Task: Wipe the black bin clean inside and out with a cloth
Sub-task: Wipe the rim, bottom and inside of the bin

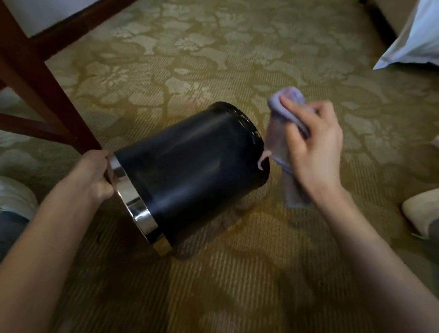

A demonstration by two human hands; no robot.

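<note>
Carpet, tipped black bin, left fingers gripping rim, right fingers clutching cloth alongside

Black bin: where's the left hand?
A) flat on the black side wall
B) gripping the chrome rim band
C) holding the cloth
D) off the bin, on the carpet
B: the left hand grips the chrome rim band of the black bin, which is tipped on its side; the right hand holds the cloth.
</note>
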